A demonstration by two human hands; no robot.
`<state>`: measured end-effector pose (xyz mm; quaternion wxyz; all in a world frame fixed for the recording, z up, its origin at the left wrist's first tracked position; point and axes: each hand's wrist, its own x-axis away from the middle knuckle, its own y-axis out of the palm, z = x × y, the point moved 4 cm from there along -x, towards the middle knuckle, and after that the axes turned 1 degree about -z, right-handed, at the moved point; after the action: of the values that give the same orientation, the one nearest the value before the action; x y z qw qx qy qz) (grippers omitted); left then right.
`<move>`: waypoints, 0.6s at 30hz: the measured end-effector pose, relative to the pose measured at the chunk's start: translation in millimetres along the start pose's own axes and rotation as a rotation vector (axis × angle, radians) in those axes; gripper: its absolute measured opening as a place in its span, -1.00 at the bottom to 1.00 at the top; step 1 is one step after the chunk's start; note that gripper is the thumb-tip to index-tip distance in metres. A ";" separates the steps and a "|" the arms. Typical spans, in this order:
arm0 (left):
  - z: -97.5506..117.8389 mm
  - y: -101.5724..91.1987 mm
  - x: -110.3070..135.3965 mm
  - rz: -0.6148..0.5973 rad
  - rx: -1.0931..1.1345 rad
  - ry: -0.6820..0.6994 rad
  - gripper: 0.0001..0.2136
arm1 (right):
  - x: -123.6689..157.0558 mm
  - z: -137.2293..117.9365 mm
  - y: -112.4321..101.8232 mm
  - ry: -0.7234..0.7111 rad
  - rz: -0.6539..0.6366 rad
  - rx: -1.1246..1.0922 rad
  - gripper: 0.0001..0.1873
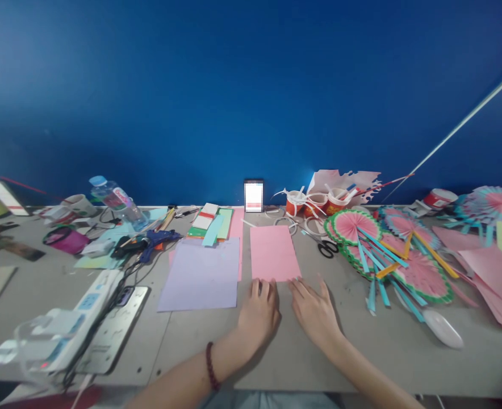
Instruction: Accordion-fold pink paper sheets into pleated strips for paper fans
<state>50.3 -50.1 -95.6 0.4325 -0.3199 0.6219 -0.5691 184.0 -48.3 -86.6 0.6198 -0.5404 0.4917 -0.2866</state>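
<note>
Head view: the grey table (pixel 200 346) extends beneath both hands and to either side. A lavender sheet (pixel 200 278) lies just left of the left hand (pixel 259 312). The pink sheet (pixel 274 255) lies flat directly ahead of both hands, its near edge at the fingertips. Left hand and right hand (pixel 314 309) are partly open, the left more curled, each near one corner of that edge. No firm hold is visible; whether a thumb pinches beneath cannot be told. Judgement on handling: light, equal pressure at both corners should keep the edge square; uneven pushing would likely buckle paper this thin. Containers: a blue-capped bottle (pixel 115 196) appears tilted, far ahead-left of the left hand, contents indeterminate. Ahead of the right hand stand three red cups (pixel 335 208), white strips (pixel 281 193) trailing about them; the rightmost holds pen-like items (pixel 353 192), not identifiable.
</note>
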 end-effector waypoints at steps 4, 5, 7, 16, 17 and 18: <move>-10.2 -1.8 -3.4 0.004 0.053 0.002 -0.54 | -2.9 9.9 -3.0 0.029 0.052 -0.150 -0.58; -16.1 -2.3 -5.5 -0.010 0.074 -0.004 -0.57 | -4.4 13.9 -2.6 0.038 0.053 -0.187 -0.59; -29.6 -2.9 -10.8 -0.072 0.128 0.011 -0.63 | -8.0 21.6 0.5 0.019 0.020 -0.255 -0.62; -62.5 -9.4 -27.6 -0.038 0.260 0.186 -0.79 | -20.4 47.3 16.9 0.053 0.019 -0.380 -0.75; -61.7 -9.4 -27.8 -0.035 0.230 0.219 -0.79 | -22.2 47.4 16.8 0.041 0.014 -0.367 -0.76; -60.7 -9.3 -27.7 -0.029 0.195 0.251 -0.80 | -24.1 46.9 16.2 0.023 0.011 -0.349 -0.77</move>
<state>6.4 -0.6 -83.0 0.3720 -0.2117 0.6080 -0.6686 215.8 -4.7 -98.0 0.5125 -0.6339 0.5438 -0.1995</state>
